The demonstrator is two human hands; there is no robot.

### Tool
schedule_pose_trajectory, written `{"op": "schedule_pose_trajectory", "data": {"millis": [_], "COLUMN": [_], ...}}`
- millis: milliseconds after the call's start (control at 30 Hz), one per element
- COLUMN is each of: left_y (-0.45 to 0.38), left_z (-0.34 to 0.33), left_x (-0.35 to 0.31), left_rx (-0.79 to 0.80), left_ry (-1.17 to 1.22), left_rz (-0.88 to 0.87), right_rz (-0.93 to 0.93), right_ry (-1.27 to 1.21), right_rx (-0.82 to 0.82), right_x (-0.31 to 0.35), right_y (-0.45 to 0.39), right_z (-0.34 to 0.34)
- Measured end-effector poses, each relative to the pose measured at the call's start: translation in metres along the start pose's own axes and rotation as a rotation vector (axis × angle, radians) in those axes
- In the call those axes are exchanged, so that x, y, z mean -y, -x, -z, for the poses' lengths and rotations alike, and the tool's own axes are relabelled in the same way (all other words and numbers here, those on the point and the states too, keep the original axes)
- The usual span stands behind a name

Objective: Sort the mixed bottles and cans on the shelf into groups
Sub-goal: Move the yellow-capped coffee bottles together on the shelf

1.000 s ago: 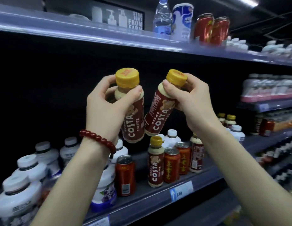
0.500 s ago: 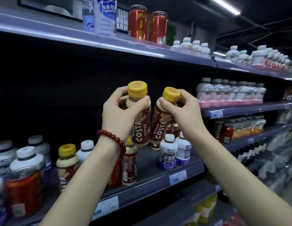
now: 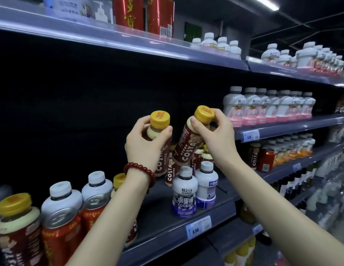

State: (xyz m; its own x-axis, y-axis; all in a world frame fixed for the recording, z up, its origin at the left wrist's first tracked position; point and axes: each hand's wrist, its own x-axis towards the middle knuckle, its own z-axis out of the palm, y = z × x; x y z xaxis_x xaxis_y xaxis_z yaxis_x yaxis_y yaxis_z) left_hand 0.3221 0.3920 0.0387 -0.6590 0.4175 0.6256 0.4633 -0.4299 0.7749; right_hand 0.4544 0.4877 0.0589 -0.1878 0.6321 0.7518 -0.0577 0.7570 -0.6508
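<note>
Both hands' grip, brown yellow-capped Costa bottles point(image 3: 184, 148)

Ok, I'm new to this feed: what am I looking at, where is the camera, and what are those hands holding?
There is no machine here. The camera sits on a person's head, looking forward and down at a shop shelf. The left hand, with a red bead bracelet, holds an upright Costa coffee bottle. The right hand holds a second Costa bottle, tilted. Below them stand two white bottles with purple labels; at lower left, red cans and more bottles stand mixed.
</note>
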Motion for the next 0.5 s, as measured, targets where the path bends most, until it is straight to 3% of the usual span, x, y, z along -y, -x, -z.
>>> {"op": "schedule_pose_trajectory", "data": {"millis": [200,500], "left_y": [-0.016,-0.045], "left_z": [-0.042,-0.081], "left_x": [0.049,0.112], "left_rx": [-0.046,0.007], "left_ry": [-0.056,-0.158], "left_rz": [0.074,0.319], "right_rz": [-0.036,-0.119], "right_ry": [-0.015,0.101], "right_rx": [0.078,0.459], "right_x": [-0.06,-0.125], "right_y": [-0.031,-0.078], "right_z": [0.002,-0.008]}}
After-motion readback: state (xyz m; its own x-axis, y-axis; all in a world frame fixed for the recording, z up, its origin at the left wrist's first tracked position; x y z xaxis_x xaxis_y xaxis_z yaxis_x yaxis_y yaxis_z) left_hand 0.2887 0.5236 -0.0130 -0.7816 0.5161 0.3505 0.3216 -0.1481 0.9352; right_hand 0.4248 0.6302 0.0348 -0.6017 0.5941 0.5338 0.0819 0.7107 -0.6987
